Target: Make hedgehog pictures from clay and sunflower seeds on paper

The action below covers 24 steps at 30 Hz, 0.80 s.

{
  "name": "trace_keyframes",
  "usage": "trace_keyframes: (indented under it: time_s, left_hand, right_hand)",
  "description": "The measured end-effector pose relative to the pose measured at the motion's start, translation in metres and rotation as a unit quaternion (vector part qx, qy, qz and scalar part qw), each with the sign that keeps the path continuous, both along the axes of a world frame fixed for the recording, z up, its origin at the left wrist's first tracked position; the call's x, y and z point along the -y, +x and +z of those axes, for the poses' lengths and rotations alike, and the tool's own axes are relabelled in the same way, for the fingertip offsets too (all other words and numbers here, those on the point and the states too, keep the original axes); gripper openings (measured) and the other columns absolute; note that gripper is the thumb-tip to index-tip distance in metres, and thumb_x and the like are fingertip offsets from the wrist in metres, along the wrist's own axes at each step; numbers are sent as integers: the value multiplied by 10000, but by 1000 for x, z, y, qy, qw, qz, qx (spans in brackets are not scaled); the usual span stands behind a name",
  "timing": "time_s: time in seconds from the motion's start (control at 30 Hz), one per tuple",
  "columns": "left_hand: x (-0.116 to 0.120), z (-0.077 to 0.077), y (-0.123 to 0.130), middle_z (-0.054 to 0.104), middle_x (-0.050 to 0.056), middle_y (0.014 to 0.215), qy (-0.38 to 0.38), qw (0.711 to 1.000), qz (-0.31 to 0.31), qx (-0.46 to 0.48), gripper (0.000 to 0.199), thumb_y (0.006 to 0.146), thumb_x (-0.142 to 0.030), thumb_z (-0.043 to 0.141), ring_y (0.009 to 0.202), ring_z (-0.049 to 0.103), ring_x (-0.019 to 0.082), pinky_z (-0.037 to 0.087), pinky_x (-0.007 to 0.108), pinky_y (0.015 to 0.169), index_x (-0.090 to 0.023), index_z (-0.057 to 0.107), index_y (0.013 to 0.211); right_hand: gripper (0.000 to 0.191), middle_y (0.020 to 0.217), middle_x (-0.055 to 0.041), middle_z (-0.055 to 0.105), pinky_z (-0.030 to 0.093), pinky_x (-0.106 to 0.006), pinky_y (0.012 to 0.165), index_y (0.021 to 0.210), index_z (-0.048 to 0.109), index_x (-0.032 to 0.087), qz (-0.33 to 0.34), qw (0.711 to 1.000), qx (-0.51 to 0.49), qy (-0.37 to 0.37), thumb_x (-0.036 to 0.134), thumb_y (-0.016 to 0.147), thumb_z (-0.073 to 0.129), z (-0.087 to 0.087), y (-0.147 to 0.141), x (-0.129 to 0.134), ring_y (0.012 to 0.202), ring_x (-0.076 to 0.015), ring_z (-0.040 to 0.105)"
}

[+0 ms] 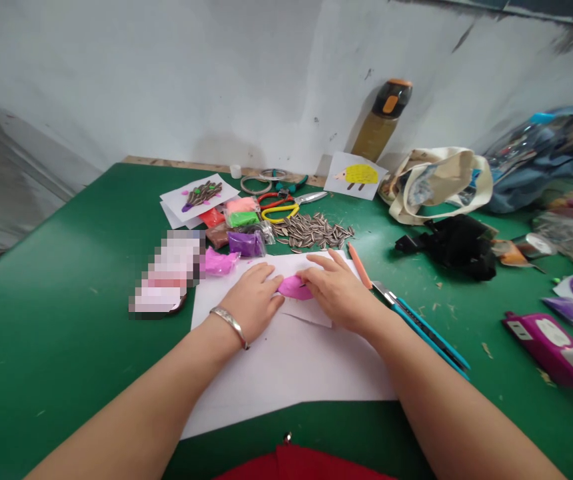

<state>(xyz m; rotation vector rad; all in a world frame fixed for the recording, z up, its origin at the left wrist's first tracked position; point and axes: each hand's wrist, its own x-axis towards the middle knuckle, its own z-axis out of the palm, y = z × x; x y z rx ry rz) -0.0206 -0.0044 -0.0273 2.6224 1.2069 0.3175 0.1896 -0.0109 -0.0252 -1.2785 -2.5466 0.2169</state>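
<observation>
Your left hand (251, 300) and right hand (336, 290) lie open and flat, pushing down, not pinching. The pink clay (294, 288) is squashed between them on the white paper (286, 373). It is flat, but your hands hide most of it. The sunflower seeds (311, 231) sit in a pile past the paper, and no seeds show on the pink clay yet.

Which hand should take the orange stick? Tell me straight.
Right, probably: the right hand rests just beside the orange stick, while the left hand lies farther off, beyond the pink clay.
</observation>
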Motion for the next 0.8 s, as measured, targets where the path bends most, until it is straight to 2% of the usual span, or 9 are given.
trace_keyframes:
  time_s: [0.17, 0.3, 0.4, 0.53, 0.6, 0.8]
  left_hand:
    - [1, 0, 0, 565, 118, 1053, 3, 1000, -1, -1, 189, 879, -200, 501, 1018, 506, 255, 419, 444, 942, -144, 604, 1028]
    - [2, -2, 0, 560, 123, 1086, 17, 1000, 3, -7, 213, 868, -220, 526, 1051, 500, 262, 418, 437, 946, -144, 598, 1054]
    - [2, -3, 0, 564, 131, 1082, 22, 1000, 3, -6, 230, 866, -221, 526, 1052, 503, 271, 417, 449, 945, -135, 597, 1067]
    - [3, -3, 1, 563, 157, 1091, 13, 1000, 3, -14, 252, 872, -229, 524, 1059, 494, 282, 405, 444, 959, -100, 599, 1075]
    - [4, -3, 2, 556, 171, 1115, 9, 1000, 5, -20, 277, 875, -235, 522, 1082, 483, 290, 394, 446, 974, -83, 593, 1096]
    - [4, -2, 2, 556, 157, 1151, 11, 999, 11, -32, 296, 873, -241, 535, 1110, 482, 284, 383, 444, 999, -100, 586, 1128]
  right_hand:
    - [250, 1139, -93, 630, 219, -510, 1096, 979, 593, 208, -52, 998, -26, 11, 197, 958, 344, 7, 4, 4, 1216, -219, 477]
    - [246, 1058, -84, 650, 247, -504, 1080, 956, 605, 204, -18, 1000, 21, -9, 147, 933, 367, 11, 5, 9, 1114, -210, 544]
    - [246, 1065, -94, 650, 264, -508, 1076, 1003, 608, 204, -17, 1000, 8, -12, 157, 935, 376, 10, 7, 14, 1168, -222, 512]
    - [265, 1117, -103, 638, 272, -497, 1087, 1093, 586, 200, -76, 996, -47, -9, 206, 957, 359, 4, 9, 23, 1243, -220, 456]
    - [274, 1111, -120, 640, 284, -503, 1080, 1097, 592, 180, -73, 997, -23, -9, 179, 946, 363, -1, 7, 27, 1230, -232, 470]
    - [273, 965, -85, 694, 187, -578, 1097, 1069, 597, 185, -40, 998, 45, 19, 99, 903, 397, -3, 3, 27, 1188, -254, 506]
